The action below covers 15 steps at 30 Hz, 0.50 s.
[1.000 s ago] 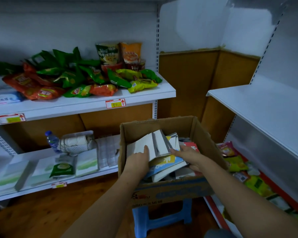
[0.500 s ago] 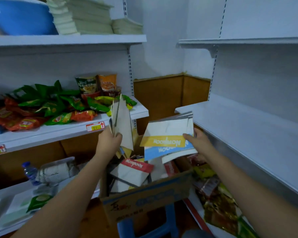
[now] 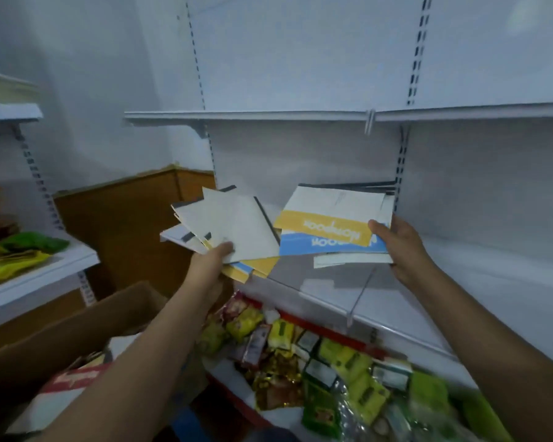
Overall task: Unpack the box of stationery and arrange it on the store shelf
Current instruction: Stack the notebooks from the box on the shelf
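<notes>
Left hand [image 3: 209, 261] pinching fanned notebooks [image 3: 227, 228], right hand [image 3: 399, 250] gripping notebook stack [image 3: 332, 224] (yellow/blue covers), above white shelf [image 3: 460, 282]

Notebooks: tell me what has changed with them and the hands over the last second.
Both hands were down in the cardboard box a second ago. Each took hold of a stack and lifted it out, then swung right toward the white shelf. Now the left hand grips a fanned stack of notebooks and the right hand holds the yellow-and-blue stack over that shelf. Neither stack has been set down; more notebooks remain in the box.
</notes>
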### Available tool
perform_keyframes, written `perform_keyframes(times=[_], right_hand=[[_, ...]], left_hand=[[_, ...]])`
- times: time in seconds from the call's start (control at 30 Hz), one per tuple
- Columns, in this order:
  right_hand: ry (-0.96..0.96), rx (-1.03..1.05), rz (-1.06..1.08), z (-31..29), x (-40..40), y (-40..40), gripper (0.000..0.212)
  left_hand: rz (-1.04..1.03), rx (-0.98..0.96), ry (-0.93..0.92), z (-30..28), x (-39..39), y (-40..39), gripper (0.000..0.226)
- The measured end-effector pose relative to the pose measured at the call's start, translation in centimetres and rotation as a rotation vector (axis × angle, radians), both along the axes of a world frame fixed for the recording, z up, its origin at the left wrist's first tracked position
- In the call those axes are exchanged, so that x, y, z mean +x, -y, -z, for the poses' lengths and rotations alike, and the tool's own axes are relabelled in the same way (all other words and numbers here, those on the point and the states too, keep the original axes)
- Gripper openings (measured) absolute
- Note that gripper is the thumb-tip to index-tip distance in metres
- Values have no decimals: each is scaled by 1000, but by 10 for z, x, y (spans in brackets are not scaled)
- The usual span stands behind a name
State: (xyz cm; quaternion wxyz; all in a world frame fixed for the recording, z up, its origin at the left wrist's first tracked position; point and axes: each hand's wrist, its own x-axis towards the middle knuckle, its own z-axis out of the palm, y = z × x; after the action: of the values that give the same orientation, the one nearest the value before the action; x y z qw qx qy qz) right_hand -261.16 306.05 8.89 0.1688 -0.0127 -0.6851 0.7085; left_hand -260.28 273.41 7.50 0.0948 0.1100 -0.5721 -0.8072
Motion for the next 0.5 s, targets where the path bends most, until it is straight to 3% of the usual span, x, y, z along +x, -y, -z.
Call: perform_keyframes(times=[0.13,0.23,0.33,0.43,0.5], right_hand=[[83,-29,145,23,26,-90,27],[197,152,277,57,40,-131,35],[312,567,521,95,53,-147,49],[251,1050,681,121,48,-147,68],[241,1240,647,124,40,-141,71]], left_hand=[[190,59,117,32,-26,-88,36],[271,-54,182,53,-43,-128,37],[71,-476,243,66,-65,-141,69],[-137,-945,313,68,-71,-154,109],[-163,-1214,296,67,-73,-158,109]])
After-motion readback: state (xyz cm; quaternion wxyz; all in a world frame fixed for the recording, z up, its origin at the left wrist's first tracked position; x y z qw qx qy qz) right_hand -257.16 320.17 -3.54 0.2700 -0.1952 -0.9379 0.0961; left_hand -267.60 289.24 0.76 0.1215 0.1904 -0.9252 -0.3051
